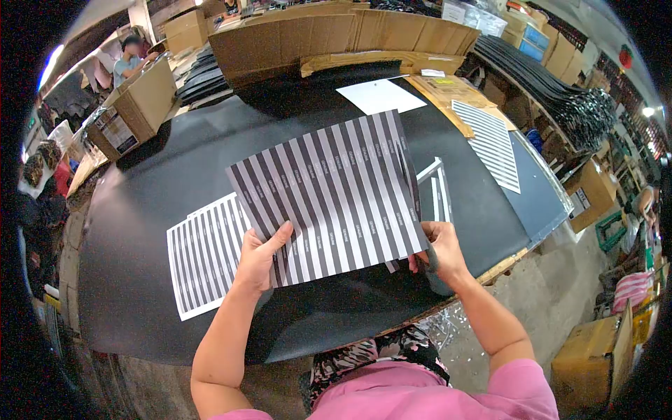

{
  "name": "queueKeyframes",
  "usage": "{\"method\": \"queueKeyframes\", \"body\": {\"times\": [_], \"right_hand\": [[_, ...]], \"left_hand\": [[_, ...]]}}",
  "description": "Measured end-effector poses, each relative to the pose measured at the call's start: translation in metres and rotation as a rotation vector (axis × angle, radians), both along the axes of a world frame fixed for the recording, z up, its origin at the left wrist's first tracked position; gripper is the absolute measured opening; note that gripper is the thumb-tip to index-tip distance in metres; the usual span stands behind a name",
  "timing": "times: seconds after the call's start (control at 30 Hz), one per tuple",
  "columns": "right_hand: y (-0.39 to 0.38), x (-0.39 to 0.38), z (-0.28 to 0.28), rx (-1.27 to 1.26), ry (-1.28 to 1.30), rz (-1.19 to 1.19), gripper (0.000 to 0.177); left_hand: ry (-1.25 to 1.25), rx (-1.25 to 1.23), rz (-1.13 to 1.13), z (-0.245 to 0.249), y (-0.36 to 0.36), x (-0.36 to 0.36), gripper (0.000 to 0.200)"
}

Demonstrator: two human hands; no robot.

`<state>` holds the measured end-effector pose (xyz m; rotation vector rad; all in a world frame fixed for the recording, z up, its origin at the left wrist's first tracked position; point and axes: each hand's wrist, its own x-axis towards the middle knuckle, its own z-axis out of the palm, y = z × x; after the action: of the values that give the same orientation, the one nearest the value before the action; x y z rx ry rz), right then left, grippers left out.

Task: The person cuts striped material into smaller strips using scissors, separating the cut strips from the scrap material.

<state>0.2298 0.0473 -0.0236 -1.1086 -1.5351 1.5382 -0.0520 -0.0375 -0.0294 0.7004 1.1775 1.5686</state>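
Above the black tabletop, my left hand [263,257] grips the lower left edge of a striped sheet [329,196], its thumb flat on the front. The sheet has dark and light bands with small printed words. At the sheet's lower right corner, my right hand [441,253] is closed around scissors [431,262], partly hidden by the fingers and the sheet. A narrow strip lies along the sheet's right edge. Another striped sheet [203,255] lies on the table to the left, partly under the held one. White-edged strips [437,192] lie behind the right hand.
On the black table [147,203] lie a white sheet [381,96] and, farther right, a striped sheet [493,143]. Cardboard [336,42] stands along the back edge. A box [133,112] is at the left, near another person [128,61]. Black strips [546,84] are stacked at right.
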Motion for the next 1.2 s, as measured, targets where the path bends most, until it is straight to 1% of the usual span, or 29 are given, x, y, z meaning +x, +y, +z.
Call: {"method": "queueKeyframes", "body": {"times": [0.17,0.43,0.67,0.93,1.2], "right_hand": [[0.0001,-0.0004,0.0002,0.016,-0.015,-0.048,0.011],[-0.0012,-0.0027,0.0066,0.032,-0.049,-0.077,0.013],[0.0004,-0.0005,0.0038,0.033,-0.075,-0.068,0.013],[0.0003,0.0004,0.0021,0.019,-0.086,-0.082,0.013],[-0.0003,-0.0014,0.0022,0.008,-0.081,-0.083,0.014]], "left_hand": [[-0.002,0.008,-0.012,0.0013,0.0001,0.0006,0.030],[-0.024,0.013,-0.010,0.0028,0.0003,0.0024,0.020],[-0.054,0.016,-0.022,0.0021,0.0011,0.0023,0.019],[0.005,0.020,-0.019,0.0012,0.0009,0.0011,0.022],[-0.011,0.011,-0.021,-0.0015,0.0012,0.0001,0.024]]}}
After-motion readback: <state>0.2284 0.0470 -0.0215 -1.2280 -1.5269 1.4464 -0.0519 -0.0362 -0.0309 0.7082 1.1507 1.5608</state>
